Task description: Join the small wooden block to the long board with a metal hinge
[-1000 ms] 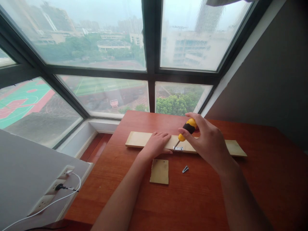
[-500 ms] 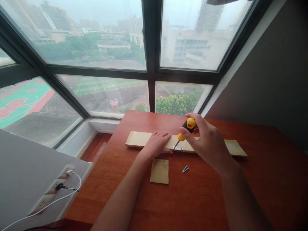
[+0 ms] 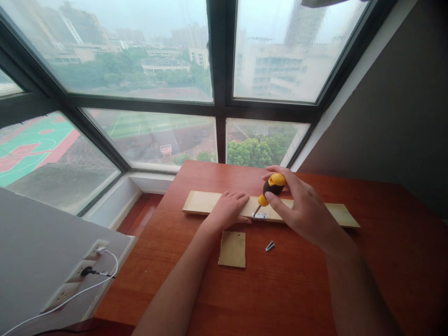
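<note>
A long pale wooden board [image 3: 201, 201] lies across the table. My left hand [image 3: 229, 210] presses it down, fingers over the top and thumb along the near edge. In my right hand [image 3: 303, 203] is a short yellow and black screwdriver [image 3: 274, 185], held tilted by its handle. Its tip meets the left end of a small metal hinge [image 3: 260, 216] at the board's near edge. Whatever screw is under the tip is too small to make out. Closer to me lie a small square wooden piece [image 3: 232, 249] with two holes and a few loose screws [image 3: 269, 246].
The reddish-brown wooden table [image 3: 297, 289] carries all of this. Beyond it stand large dark-framed windows [image 3: 220, 109]. At the left, a low white wall holds sockets [image 3: 79, 270] with a white cable [image 3: 75, 295] and a black plug [image 3: 86, 271].
My right hand has turned the screwdriver handle slightly and its fingers have shifted round the grip. The left hand, board and loose screws have stayed in place.
</note>
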A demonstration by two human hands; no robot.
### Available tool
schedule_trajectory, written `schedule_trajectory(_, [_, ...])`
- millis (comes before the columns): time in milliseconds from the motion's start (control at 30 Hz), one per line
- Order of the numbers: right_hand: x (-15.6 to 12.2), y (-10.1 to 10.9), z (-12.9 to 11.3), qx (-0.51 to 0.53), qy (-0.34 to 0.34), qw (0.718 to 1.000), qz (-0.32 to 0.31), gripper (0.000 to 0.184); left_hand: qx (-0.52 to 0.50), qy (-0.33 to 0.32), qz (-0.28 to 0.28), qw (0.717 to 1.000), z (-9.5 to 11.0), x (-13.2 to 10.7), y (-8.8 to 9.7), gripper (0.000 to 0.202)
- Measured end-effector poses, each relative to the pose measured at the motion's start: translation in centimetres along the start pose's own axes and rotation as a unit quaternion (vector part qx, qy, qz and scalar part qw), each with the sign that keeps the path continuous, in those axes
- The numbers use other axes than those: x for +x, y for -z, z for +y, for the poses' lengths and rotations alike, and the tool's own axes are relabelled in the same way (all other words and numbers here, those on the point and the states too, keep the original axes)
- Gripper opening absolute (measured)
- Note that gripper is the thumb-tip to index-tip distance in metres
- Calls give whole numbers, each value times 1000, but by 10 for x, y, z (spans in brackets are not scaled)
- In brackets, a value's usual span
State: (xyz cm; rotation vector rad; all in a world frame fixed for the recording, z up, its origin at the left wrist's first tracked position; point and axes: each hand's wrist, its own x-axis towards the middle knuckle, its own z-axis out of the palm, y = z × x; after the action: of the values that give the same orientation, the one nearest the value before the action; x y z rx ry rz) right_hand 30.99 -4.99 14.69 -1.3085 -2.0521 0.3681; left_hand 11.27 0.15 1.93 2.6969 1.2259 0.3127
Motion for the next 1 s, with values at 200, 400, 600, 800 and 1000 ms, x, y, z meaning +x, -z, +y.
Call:
schedule_trajectory(200, [0,-2,0,-26,14,999,20,42,-3,-3,2,1000,0,-1,1,70])
schedule_trajectory(400, [2,-11,3,-92,-6,994,64,45,-3,-1,1,1000,1,-1,2,68])
schedule_trajectory(600, [-1,1,-2,16,31,999,-3,44,-5,0,2,1000,2,-1,3,69])
schedule_trajectory(800, [1,-7,2,-57,9,997,45,41,1,3,-3,1000,2,-1,3,68])
schedule_trajectory(1000, [2,-12,3,-93,-1,993,71,42,-3,7,4,1000,2,-1,1,67])
